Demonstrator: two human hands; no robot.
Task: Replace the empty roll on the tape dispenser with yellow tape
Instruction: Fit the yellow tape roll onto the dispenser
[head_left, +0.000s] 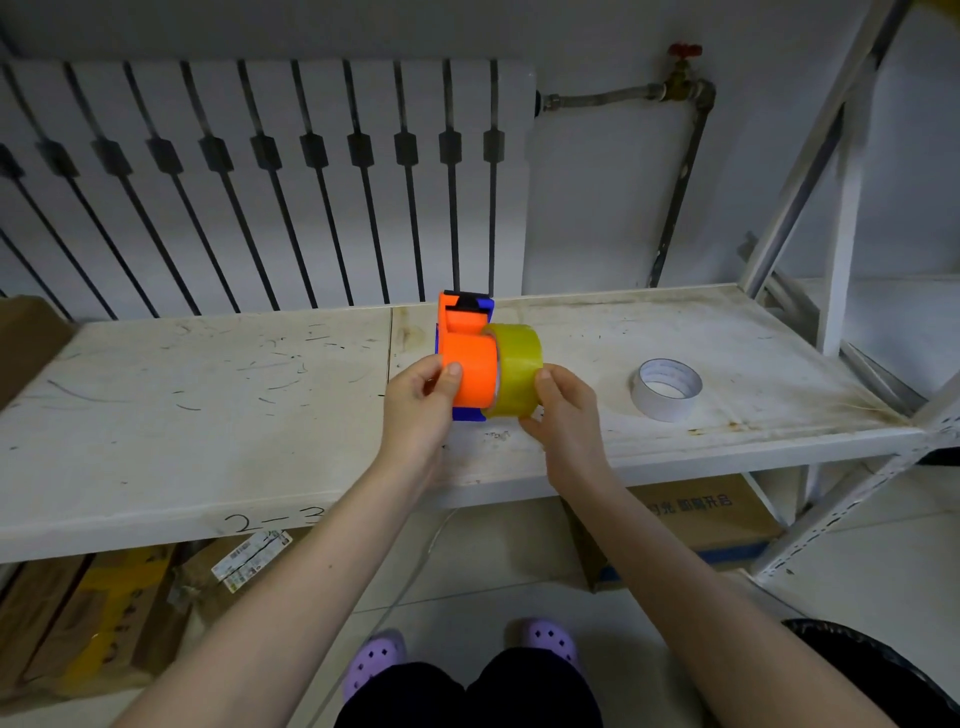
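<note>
Item 1. Shelf board (208, 415): white, scuffed and pen-marked, with "2-3" written on its front edge. Cardboard boxes (93, 613) are stored beneath it at the left.

Item 2. Left hand (421, 410): closed around the near left side of the tape dispenser (467, 369), thumb laid on the orange housing. The hold looks firm and steadying.

Item 3. Tape dispenser: orange body on a blue frame, hard moulded plastic, held just above or resting on the shelf near its middle; which of the two cannot be told. Judged light and rigid, smooth enough to slip if pinched only by the fingertips. Best held around the round housing, as now, and well away from the cutter end at the far side, where a blade is likely.

Item 4. Yellow tape (514, 369): a full translucent roll, pressed against the right face of the dispenser. Whether it sits on the hub or only against it cannot be told. Judged light, stiff across its width and firm on the outer face. Safest taken by the rim, since the outer wrap may be tacky at its free end.

Item 5. Right hand (561, 410): thumb and fingers closed on the near rim of the yellow roll.

Item 6. White roll (666, 387): thin-walled, lying flat on the shelf well apart to the right. Probably the spent one.
</note>
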